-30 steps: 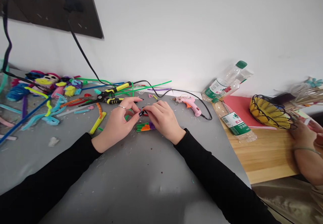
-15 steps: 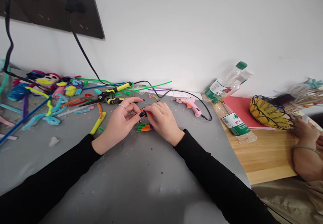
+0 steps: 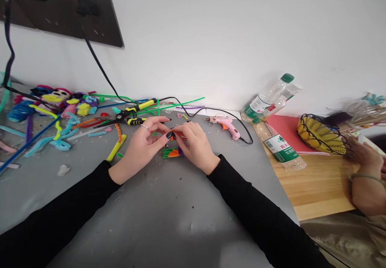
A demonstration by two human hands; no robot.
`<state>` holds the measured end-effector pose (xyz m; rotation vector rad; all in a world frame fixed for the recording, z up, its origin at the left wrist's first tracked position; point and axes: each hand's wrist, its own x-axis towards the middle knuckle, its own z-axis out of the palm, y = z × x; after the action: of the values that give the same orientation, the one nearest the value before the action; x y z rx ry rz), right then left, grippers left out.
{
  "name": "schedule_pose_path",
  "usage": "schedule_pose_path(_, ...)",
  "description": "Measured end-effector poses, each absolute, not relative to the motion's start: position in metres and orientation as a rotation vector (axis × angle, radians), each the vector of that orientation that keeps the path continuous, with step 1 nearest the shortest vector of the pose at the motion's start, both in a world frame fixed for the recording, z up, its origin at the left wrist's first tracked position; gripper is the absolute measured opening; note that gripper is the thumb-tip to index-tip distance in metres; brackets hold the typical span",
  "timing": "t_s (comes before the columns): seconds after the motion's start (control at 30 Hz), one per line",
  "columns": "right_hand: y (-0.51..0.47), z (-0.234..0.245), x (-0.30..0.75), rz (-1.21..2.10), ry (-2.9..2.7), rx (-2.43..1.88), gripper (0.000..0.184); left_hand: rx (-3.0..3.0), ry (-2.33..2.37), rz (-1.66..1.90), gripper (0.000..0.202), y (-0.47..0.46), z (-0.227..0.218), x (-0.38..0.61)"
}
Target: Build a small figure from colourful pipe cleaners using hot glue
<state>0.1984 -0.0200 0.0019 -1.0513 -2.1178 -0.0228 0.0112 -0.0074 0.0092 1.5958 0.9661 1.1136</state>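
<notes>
My left hand (image 3: 146, 142) and my right hand (image 3: 197, 145) meet fingertip to fingertip above the grey tabletop (image 3: 150, 215). Both pinch a small orange piece of pipe cleaner (image 3: 172, 138), mostly hidden by the fingers. Just beneath them lies a bundle of short green and orange pipe cleaners (image 3: 171, 153), with some purple showing by the right fingers. Left of my left hand rest pliers (image 3: 121, 117) with yellow and black handles. A yellow pipe cleaner piece (image 3: 116, 148) lies near my left wrist.
A pink glue gun (image 3: 227, 126) with a black cord lies right of my hands. Loose pipe cleaners and fuzzy figures (image 3: 54, 99) crowd the left. Plastic bottles (image 3: 282, 149) and a yellow wire basket (image 3: 319, 135) are at the right, near another person's hand (image 3: 366, 157).
My fingertips have shifted slightly around the small orange piece, still pinched together. The other person's hand has moved a little at the right.
</notes>
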Motion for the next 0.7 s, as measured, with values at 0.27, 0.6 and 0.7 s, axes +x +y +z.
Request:
schedule_pose_path(0.27, -0.0202, 0.0019, 0.198, -0.015, -2.131, -1.063, 0.014, 1.611, 1.002, 1.116, 0.034, -0.0086, 0.0087, 0.0107)
schedule_pose_path(0.6, -0.0209, 0.0015, 0.198, 0.022, -2.147, -1.067, 0.015, 1.615, 1.015, 1.114, 0.031, -0.0079, 0.0079, 0.0118)
schedule_pose_path(0.7, -0.0214, 0.0024, 0.1976, 0.024, -2.158, -1.095, 0.016, 1.636, 1.028, 1.098, 0.033, -0.0083, 0.006, 0.0109)
